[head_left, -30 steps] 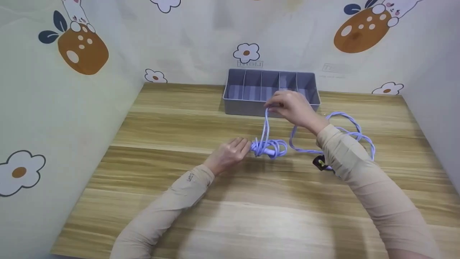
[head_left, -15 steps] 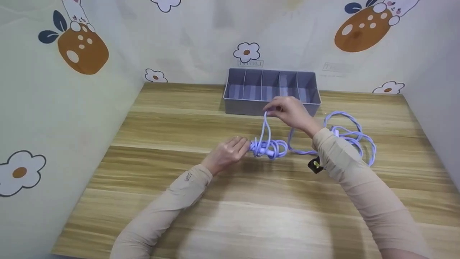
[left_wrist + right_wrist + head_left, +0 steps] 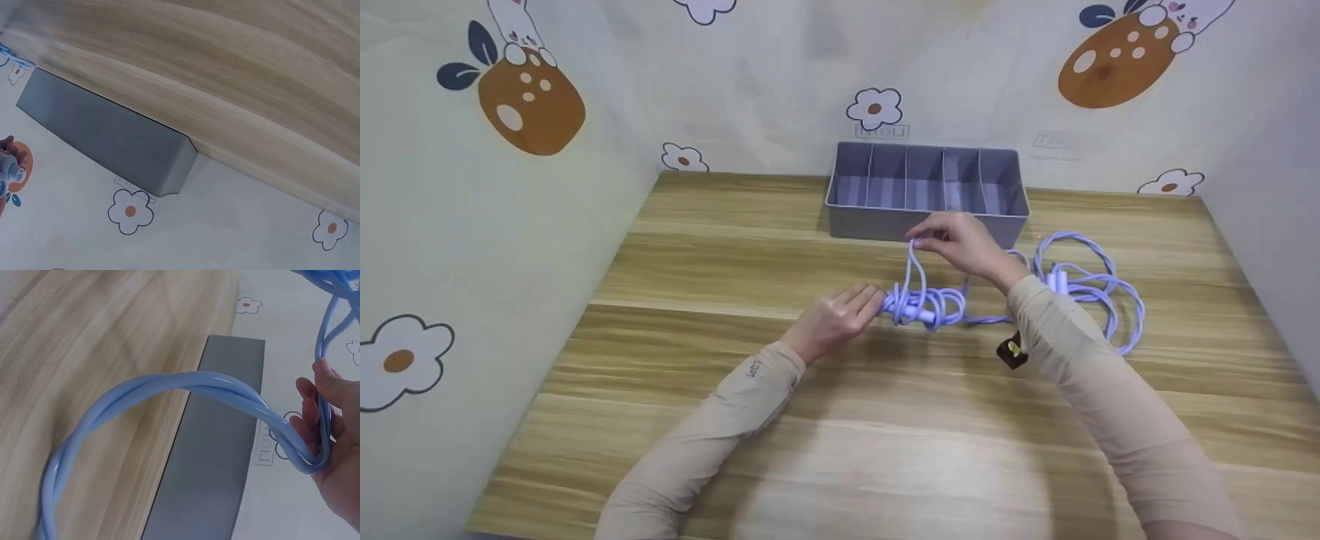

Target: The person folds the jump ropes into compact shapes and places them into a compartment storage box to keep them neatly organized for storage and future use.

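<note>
A lavender-blue cord is wound into a looped bundle (image 3: 928, 306) in front of the grey organizer. My left hand (image 3: 838, 321) grips the bundle's left end; pale cylindrical pieces of the cord (image 3: 17, 173) and some fingers show at the left wrist view's edge. Above the bundle, my right hand (image 3: 960, 244) pinches a doubled strand (image 3: 915, 270) between thumb and fingers. Glossy twisted cord (image 3: 180, 381) arcs out from the right palm in the right wrist view. The loose length (image 3: 1112, 281) lies in loops on the table at right, partly under the forearm.
A grey organizer (image 3: 928, 223) with several compartments stands against the back wall, just behind my right hand. A small black piece with a yellow-green mark (image 3: 1011, 350) is beside the right sleeve. The wooden table (image 3: 720, 247) meets patterned walls on the left and back.
My right hand has come down and slightly nearer, still pinching the strand, which stands shorter now. The black piece has shifted left. My left hand stays almost in place.
</note>
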`<control>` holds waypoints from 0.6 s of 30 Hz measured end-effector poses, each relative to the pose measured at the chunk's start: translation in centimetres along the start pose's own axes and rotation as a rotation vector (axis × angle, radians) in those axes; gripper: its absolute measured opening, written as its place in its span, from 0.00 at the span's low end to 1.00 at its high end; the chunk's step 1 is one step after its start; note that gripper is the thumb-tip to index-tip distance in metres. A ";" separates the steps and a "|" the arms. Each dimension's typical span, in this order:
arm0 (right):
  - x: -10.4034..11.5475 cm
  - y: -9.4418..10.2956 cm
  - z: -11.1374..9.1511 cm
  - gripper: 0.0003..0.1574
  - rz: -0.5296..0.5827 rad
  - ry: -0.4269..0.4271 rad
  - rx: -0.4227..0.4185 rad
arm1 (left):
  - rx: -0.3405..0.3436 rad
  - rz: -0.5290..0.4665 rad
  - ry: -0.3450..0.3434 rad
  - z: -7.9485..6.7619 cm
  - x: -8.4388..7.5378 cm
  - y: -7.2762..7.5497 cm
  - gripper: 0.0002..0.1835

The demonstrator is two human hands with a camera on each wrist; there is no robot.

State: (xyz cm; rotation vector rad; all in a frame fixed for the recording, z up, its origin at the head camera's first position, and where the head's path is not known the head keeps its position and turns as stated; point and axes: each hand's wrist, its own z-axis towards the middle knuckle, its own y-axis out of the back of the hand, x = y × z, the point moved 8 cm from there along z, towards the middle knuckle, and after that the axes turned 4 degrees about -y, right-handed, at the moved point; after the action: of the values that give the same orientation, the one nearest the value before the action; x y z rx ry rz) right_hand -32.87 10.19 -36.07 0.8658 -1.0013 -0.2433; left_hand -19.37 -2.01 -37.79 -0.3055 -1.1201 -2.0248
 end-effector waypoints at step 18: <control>-2.3 -2.6 -0.7 0.16 0.046 -0.053 -0.008 | -0.028 -0.081 0.105 -0.1 1.3 -0.4 0.09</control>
State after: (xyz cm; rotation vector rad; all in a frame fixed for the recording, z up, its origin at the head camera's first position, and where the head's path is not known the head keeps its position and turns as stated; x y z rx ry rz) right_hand -33.03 10.10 -39.63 0.8315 -1.0673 -0.2321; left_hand -20.51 -2.61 -37.38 -0.1684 -1.0550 -2.1040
